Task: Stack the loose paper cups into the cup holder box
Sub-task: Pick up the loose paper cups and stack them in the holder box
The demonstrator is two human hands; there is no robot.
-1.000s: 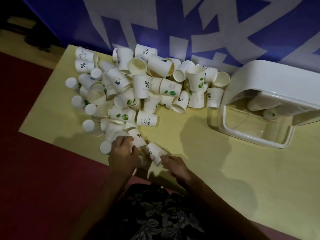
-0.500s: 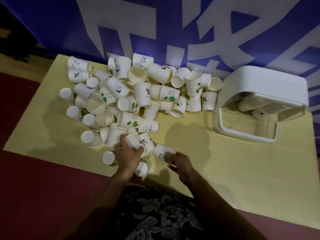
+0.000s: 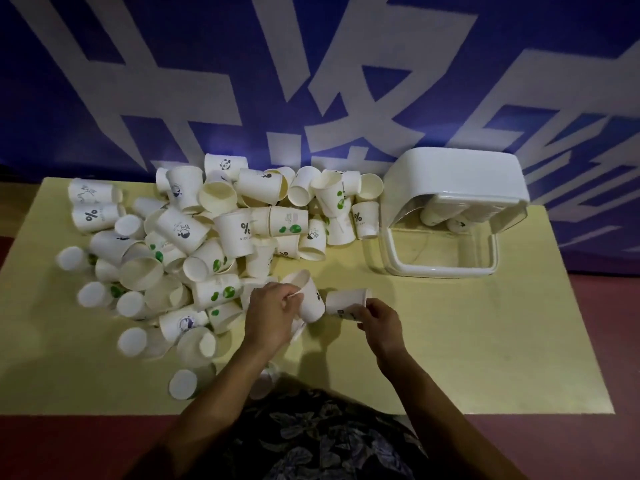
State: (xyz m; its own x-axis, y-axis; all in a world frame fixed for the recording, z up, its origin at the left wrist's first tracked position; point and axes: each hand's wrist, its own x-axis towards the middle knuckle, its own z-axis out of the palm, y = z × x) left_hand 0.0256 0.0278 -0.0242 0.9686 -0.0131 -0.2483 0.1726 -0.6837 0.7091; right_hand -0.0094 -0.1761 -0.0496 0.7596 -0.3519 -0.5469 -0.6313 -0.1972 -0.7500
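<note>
Sitting far right on table point(image 3: 450, 358), cup holder box point(image 3: 453, 188); sprawling left, cup pile point(image 3: 207, 244). Gripping one paper cup point(image 3: 310, 299) in left hand point(image 3: 273, 313), another cup point(image 3: 346, 301) in right hand point(image 3: 381, 318) (light, crushable, likely needing gentle sidewall grips).

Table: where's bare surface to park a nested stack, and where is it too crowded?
Bare table runs from the right hand to the right edge, in front of the cup holder box. A smaller bare strip lies at the near-left corner. The cup pile crowds the left and back, up to the box.
</note>
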